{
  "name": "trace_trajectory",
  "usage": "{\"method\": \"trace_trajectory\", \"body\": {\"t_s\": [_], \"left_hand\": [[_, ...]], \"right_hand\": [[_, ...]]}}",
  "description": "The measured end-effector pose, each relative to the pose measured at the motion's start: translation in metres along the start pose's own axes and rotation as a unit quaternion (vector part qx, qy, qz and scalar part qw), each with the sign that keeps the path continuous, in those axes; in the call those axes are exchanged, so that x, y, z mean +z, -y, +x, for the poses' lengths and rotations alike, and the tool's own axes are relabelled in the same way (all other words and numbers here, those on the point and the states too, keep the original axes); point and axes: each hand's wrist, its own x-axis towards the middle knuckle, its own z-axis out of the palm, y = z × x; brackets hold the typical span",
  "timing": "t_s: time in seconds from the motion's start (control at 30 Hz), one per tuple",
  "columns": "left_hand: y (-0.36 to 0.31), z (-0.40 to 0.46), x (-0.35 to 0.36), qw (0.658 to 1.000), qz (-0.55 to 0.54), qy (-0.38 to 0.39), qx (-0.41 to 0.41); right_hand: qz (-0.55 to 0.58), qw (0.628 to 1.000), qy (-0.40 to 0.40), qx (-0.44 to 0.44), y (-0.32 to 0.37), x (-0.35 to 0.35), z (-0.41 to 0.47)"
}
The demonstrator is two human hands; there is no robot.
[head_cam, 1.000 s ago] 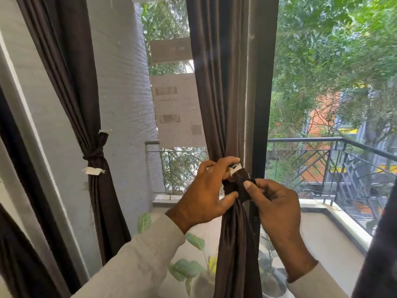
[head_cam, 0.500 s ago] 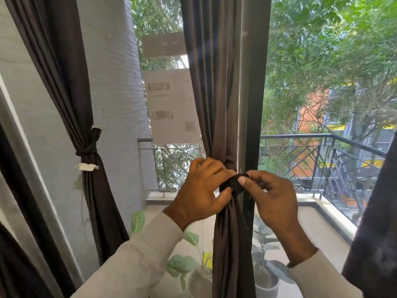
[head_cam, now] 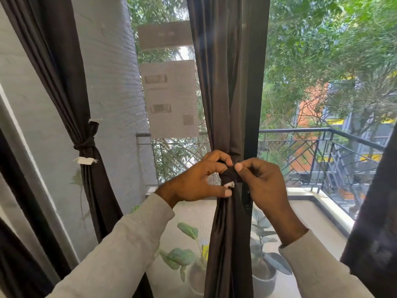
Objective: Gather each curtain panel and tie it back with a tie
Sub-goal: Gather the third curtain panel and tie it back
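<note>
A dark brown curtain panel (head_cam: 217, 82) hangs in the middle, gathered narrow at hand height. A dark tie (head_cam: 229, 176) with a white tag wraps it there. My left hand (head_cam: 199, 181) pinches the tie from the left, thumb under the knot. From the right, my right hand (head_cam: 262, 181) pinches the tie with thumb and forefinger. On the left hangs another curtain panel (head_cam: 64, 72), bound by a dark tie (head_cam: 86, 143) with a white tag below it.
A black window frame post (head_cam: 255, 82) stands just right of the middle curtain. Potted plants (head_cam: 264, 274) sit behind the glass on the balcony floor, with a metal railing (head_cam: 322, 134) beyond. A third dark curtain (head_cam: 373, 233) hangs at the right edge.
The tie's loose end, held up beside the curtain a second ago, now sits wrapped into a tight knot. Both hands have closed in on it and the view has shifted slightly.
</note>
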Motion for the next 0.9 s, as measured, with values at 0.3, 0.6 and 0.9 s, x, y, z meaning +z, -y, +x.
{"method": "trace_trajectory", "body": {"t_s": [0.3,0.6,0.9], "left_hand": [[0.001,-0.002,0.008,0.972,0.199,-0.116,0.054],[0.004,-0.012,0.010,0.892,0.373,-0.211,0.145],[0.016,-0.048,0.048,0.768,0.479,-0.336,0.262]], "right_hand": [[0.041,0.998,0.034,0.030,0.007,0.005,0.012],[0.113,0.990,0.024,0.076,0.011,0.003,0.024],[0.044,0.995,0.076,0.045,0.015,0.003,0.014]]}}
